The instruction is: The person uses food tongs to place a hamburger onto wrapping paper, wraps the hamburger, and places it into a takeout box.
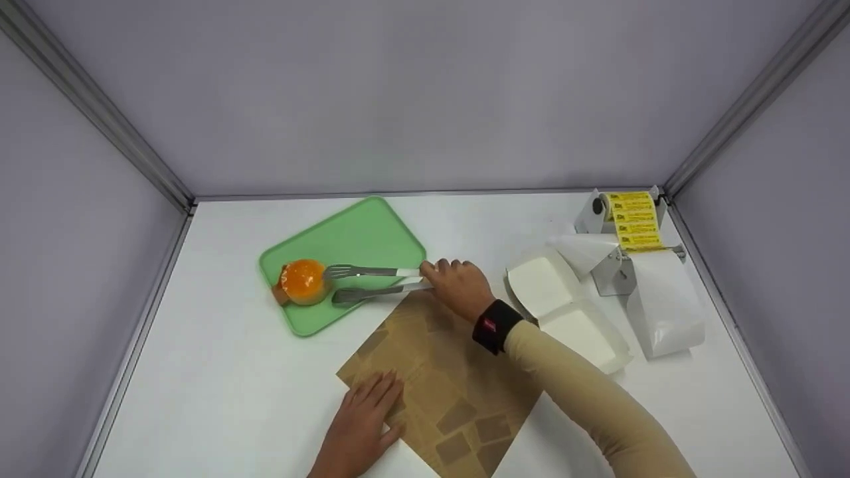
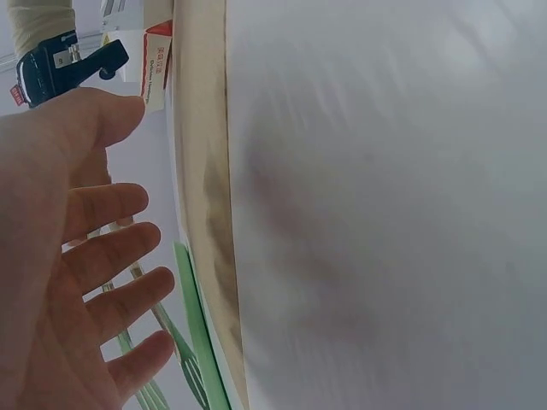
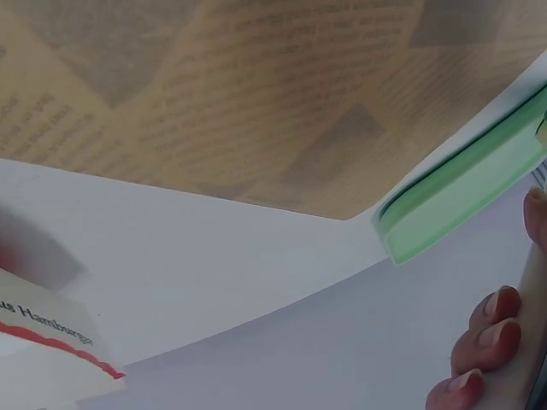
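On the green tray [image 1: 358,232], at ten o'clock, tongs [image 1: 372,282] reach the orange bun [image 1: 303,280].
Right hand [image 1: 458,282] grips the tongs' handles; left hand [image 1: 362,425] lies flat, fingers straight, on brown paper [image 1: 451,378]. Better to squeeze gently and lift level, I think.

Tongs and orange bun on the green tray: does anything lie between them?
No. The tongs, gripped by the right hand, point their open tips at the orange bun on the green tray, with only bare tray between.
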Available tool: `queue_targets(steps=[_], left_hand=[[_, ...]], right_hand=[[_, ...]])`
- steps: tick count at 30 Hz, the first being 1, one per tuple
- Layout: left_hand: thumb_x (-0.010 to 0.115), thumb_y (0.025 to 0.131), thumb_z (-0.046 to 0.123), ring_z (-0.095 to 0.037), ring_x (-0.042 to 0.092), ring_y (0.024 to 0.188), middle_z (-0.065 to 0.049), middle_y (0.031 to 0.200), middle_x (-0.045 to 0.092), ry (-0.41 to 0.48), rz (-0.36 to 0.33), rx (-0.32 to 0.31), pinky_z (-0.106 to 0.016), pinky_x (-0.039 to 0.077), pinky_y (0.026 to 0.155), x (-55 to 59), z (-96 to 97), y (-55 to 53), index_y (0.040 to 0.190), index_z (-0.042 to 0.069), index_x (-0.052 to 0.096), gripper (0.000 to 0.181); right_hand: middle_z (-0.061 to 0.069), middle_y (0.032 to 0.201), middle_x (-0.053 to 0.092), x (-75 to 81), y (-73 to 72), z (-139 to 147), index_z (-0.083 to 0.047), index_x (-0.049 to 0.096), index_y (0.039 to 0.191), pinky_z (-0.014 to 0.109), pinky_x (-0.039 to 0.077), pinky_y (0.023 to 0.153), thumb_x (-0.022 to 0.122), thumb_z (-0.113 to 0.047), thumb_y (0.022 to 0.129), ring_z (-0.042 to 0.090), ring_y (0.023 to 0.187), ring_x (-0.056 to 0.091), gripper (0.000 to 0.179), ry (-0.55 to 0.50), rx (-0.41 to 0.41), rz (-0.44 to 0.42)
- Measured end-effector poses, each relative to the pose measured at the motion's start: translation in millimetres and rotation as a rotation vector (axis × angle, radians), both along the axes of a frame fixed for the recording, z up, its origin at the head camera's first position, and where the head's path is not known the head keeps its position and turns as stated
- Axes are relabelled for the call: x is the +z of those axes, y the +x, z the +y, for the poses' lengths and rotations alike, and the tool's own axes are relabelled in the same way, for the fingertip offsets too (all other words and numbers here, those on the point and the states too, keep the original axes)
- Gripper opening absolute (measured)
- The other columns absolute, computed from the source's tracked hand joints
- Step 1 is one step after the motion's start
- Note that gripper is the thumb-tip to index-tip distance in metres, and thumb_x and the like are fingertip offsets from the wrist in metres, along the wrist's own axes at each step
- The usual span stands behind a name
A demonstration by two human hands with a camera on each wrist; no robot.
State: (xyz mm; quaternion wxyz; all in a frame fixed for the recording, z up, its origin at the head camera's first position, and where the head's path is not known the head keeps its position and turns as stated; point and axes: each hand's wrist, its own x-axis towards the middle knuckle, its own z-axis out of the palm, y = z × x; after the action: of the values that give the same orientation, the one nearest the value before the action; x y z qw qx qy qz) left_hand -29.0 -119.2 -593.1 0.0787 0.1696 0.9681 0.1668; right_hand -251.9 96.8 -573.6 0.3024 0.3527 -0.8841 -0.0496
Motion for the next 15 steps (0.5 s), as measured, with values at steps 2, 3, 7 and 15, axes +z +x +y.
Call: queue_targets(steps=[2, 3, 7, 15], left_hand=[[0.066, 0.095, 0.044, -0.028, 0.040, 0.148, -0.002, 0.160, 0.044, -0.006, 0.004, 0.000, -0.058, 0.034, 0.119, -0.6, 0.1, 0.1, 0.152, 0.017, 0.047, 0.066], [0.065, 0.095, 0.044, -0.028, 0.040, 0.148, -0.002, 0.160, 0.044, -0.006, 0.006, -0.001, -0.057, 0.034, 0.119, -1.0, 0.0, 0.2, 0.152, 0.017, 0.048, 0.065], [0.065, 0.096, 0.043, -0.028, 0.040, 0.148, -0.002, 0.160, 0.045, -0.010, 0.010, -0.007, -0.056, 0.034, 0.119, -1.4, 0.1, 0.9, 0.152, 0.017, 0.047, 0.064], [0.065, 0.096, 0.044, -0.027, 0.042, 0.146, -0.001, 0.157, 0.048, -0.004, 0.019, -0.004, -0.054, 0.035, 0.118, -2.0, 0.4, 2.0, 0.151, 0.017, 0.049, 0.064]], right_hand=[[0.003, 0.067, 0.063, -0.3, 0.7, -3.4, -0.015, 0.056, 0.105, 0.029, 0.046, 0.042, 0.073, -0.037, 0.092, 0.017, 0.050, 0.057, 0.030, 0.003, 0.005, 0.002], [0.004, 0.067, 0.063, -0.3, 1.2, -5.0, -0.014, 0.056, 0.105, 0.029, 0.046, 0.043, 0.074, -0.037, 0.091, 0.017, 0.050, 0.057, 0.032, 0.008, 0.007, 0.002], [0.005, 0.073, 0.065, 1.2, 4.2, -9.8, -0.012, 0.057, 0.108, 0.030, 0.051, 0.047, 0.070, -0.033, 0.095, 0.018, 0.056, 0.061, 0.029, 0.087, -0.011, -0.004], [0.005, 0.079, 0.067, 4.0, 10.9, -18.2, -0.009, 0.058, 0.112, 0.027, 0.052, 0.048, 0.051, -0.018, 0.105, 0.015, 0.061, 0.063, 0.014, 0.259, -0.052, -0.013]])
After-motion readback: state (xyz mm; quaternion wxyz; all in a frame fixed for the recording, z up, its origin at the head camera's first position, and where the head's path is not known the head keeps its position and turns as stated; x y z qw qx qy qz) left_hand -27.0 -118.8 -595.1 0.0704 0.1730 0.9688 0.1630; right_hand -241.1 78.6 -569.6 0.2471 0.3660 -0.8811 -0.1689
